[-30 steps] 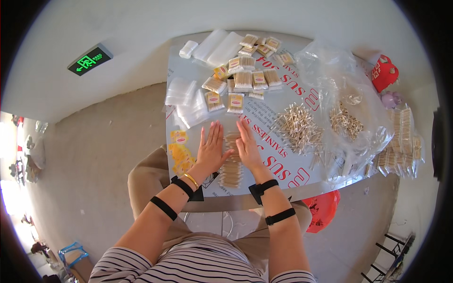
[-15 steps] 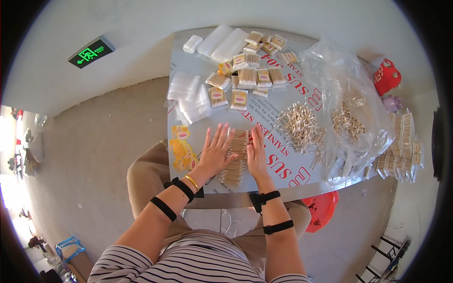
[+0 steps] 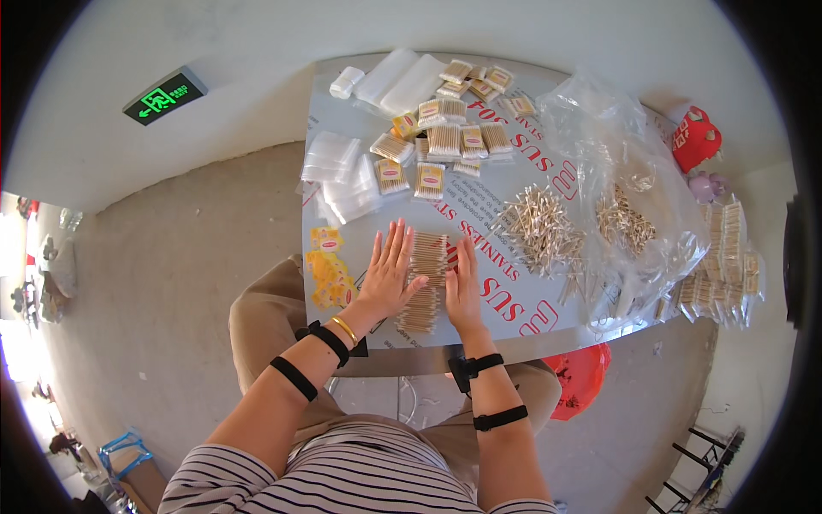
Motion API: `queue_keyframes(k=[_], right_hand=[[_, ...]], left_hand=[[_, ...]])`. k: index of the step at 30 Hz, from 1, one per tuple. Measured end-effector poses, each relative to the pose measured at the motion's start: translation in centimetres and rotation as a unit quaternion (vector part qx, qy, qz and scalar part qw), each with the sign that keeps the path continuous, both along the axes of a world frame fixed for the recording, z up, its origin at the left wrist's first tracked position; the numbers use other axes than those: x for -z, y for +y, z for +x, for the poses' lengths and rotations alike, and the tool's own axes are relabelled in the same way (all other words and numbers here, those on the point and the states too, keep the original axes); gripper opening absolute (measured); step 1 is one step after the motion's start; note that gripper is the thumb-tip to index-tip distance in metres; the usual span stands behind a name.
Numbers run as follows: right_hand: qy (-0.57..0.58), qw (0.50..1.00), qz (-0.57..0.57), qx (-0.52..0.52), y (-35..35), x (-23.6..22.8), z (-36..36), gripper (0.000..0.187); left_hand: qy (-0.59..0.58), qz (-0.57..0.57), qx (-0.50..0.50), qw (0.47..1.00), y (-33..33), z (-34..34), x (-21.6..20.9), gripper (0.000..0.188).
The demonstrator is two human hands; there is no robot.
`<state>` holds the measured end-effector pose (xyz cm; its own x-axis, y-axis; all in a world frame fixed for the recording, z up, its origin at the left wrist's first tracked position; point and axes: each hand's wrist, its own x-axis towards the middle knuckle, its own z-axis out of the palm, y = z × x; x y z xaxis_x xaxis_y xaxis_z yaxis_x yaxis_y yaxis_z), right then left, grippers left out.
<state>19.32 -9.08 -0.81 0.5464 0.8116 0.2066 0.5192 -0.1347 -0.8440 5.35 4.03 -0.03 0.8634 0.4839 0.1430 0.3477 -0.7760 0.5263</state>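
A long column of wooden-stick cotton swabs point(image 3: 430, 255) lies on the table before me, the sticks set crosswise side by side. My left hand point(image 3: 388, 272) is flat along its left side, fingers stretched and the thumb reaching over the near swabs. Along the right side my right hand point(image 3: 463, 289) rests edge-on with straight fingers. Neither hand grips anything; whether the right fingers touch the stick ends I cannot tell. Yellow printed cards point(image 3: 330, 278) are scattered left of my left hand. To the right of my right hand is a loose heap of cotton swabs point(image 3: 544, 230).
Clear plastic bags point(image 3: 332, 158) lie at the left of the film-covered metal table point(image 3: 505, 295). Filled swab packs point(image 3: 445, 140) are piled beyond my hands. A large clear bag point(image 3: 638, 248) with more swabs sits at the right, beside stacked packs point(image 3: 719, 274) at the table's edge.
My right hand has shifted slightly away from the column, leaving more of its right side in view. My left hand stays alongside, its fingers closer together.
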Motion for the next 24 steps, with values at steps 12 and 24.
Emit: queue_keyframes(k=[12, 24], right_hand=[[0.041, 0.998, 0.042, 0.013, 2.5, 0.5, -1.2, 0.055], [-0.082, 0.983, -0.045, 0.155, -3.7, 0.7, -0.1, 0.047]], left_hand=[[-0.222, -0.291, -0.030, 0.930, -1.5, 3.2, 0.4, 0.079], [0.135, 0.128, 0.080, 0.979, -4.2, 0.3, -1.6, 0.080]])
